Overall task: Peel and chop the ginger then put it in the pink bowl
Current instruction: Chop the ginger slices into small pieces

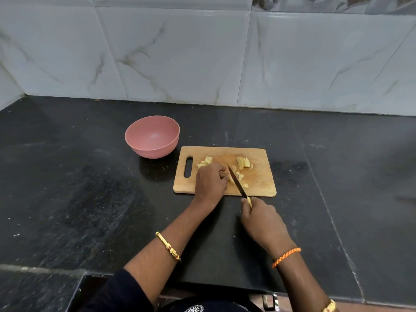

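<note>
Wooden chopping board (258, 176) carries ginger pieces (242, 164). Left hand (210, 182) curled, pinning piece (230, 177) just left of knife (236, 181). Right hand (262, 219) closed round handle, blade pointing away. Pink bowl (152, 136) empty, nearer left hand.

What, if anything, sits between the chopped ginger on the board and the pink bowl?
Nothing visible. The pink bowl stands on the counter just off the cutting board's handle-slot corner, empty and uncovered. The ginger pieces lie on the board; only bare board and a strip of black counter lie between.
</note>
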